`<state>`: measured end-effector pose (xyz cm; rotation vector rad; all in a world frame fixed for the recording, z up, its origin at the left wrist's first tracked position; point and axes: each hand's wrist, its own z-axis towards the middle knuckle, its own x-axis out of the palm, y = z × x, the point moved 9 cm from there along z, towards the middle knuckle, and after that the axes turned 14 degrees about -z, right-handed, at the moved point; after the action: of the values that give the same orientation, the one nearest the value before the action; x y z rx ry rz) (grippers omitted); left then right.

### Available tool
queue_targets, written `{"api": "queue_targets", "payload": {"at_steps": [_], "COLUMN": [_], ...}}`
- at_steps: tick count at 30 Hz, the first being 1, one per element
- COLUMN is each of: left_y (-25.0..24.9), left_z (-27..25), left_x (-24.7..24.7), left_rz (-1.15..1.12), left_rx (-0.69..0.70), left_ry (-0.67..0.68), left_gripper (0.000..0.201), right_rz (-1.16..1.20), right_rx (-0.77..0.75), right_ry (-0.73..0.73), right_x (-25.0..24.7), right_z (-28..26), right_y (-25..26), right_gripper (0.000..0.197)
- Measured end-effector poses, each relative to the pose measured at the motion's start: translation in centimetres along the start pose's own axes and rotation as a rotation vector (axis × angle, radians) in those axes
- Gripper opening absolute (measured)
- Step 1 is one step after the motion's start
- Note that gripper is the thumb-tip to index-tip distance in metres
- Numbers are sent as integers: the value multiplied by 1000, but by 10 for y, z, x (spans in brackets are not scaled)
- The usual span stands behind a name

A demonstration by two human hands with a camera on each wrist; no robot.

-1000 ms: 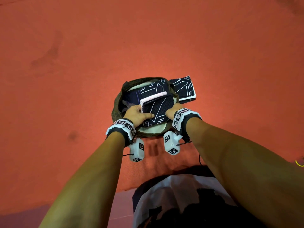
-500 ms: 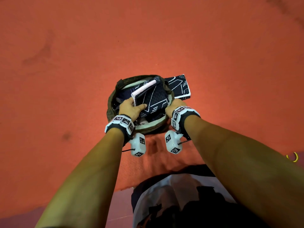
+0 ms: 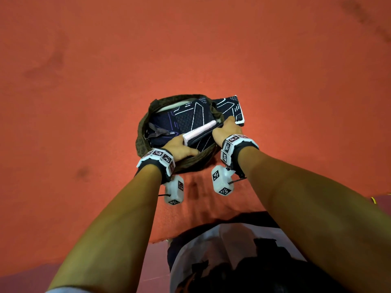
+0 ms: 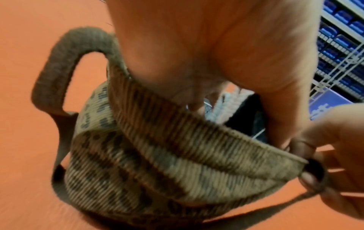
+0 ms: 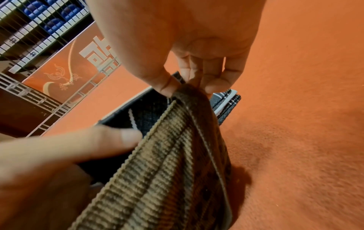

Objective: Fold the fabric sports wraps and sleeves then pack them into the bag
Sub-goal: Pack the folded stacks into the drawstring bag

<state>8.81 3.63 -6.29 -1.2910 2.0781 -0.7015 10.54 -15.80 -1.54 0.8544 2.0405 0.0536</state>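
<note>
An olive-brown woven bag (image 3: 141,132) stands open on the orange floor, with folded dark wraps with white lines (image 3: 190,115) inside. My left hand (image 3: 179,145) reaches over the near rim and grips a folded dark sleeve with a pink edge (image 3: 201,130), which leans inside the bag's near side. My right hand (image 3: 227,131) pinches the bag's right rim (image 5: 183,99) between thumb and fingers (image 5: 169,87). Another folded wrap (image 3: 231,106) lies on the floor just outside the bag, at its far right. In the left wrist view my palm (image 4: 197,46) hides most of the bag's opening.
Orange carpet (image 3: 84,81) spreads all around the bag. My lap, in dark and white clothing (image 3: 232,250), is at the bottom. A wire rack with blue items (image 4: 338,38) and an orange printed panel (image 5: 65,65) stand beyond the floor. A small yellow object (image 3: 369,200) lies far right.
The pink-edged sleeve has tipped down into the bag's near side. My right hand left the sleeve and moved right onto the bag's rim. My left hand stayed on the sleeve.
</note>
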Motion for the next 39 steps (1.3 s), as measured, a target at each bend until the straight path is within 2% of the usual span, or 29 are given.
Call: {"api": "queue_targets", "payload": {"at_steps": [4,7,10,14,16,19,22,26,29,36,39], "left_y": [-24,-27,-23,-36,-44,-54,-68,-90,-102,-145,-163], "left_z": [-4,-1,4,7,7,7,8,14,23,54,75], "left_x": [-15,-15,-16,-20,-20,-23,-31,-29,-22,13,29], "left_rz": [-107,14,169,386,487,585,568,638,701,691,697], "left_rx": [122,138,81,81,80,71,90,110,113,176,192], "left_ry": [-61,-50,-68,-133,-144,-173,-227,-213,-199,-125,-88], "left_gripper": [51,29,32,33,34,52,72,56,55,35,25], "right_rz": [-46,-63,-83,-111,-130,-179,-231,-228,-206,-166,-115], "right_rx": [-53,-81,-72,-70,-78,-110,-102,-85,-66,-45,-35], "right_ry": [-3,17,36,40,33,51,41,23,-3,31,48], "right_x": [-3,-1,2,-1,-5,-6,-9,-15,-27,-57,-65], "right_z": [1,1,4,9,14,21,24,29,37,59,71], "right_y": [11,15,10,9,14,23,24,22,18,4,-5], "right_gripper": [45,43,40,24,26,25,21,20,24,8,14]}}
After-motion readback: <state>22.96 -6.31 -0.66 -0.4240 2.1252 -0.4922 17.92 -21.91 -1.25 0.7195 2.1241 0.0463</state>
